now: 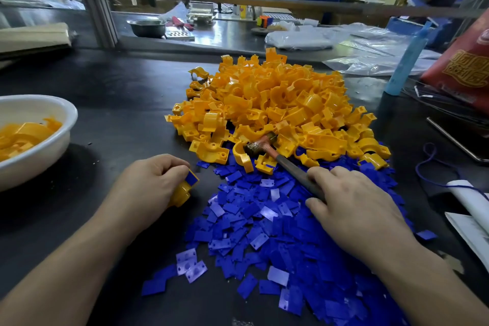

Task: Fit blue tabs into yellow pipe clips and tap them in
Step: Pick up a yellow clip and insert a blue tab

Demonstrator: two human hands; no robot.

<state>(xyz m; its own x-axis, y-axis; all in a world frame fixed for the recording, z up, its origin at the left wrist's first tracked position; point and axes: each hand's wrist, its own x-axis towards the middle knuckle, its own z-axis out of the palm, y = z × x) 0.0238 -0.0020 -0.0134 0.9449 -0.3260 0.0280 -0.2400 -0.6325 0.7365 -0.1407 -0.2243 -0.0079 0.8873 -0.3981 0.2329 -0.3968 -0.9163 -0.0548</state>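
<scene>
Yellow clip with blue tab in left hand grip; hammer in right hand grip.

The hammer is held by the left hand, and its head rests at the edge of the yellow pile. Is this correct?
Not quite. The head view shows the right hand holding the hammer; the left hand grips a clip with a blue tab in it. The hammer's head does rest at the edge of the yellow pile.
</scene>
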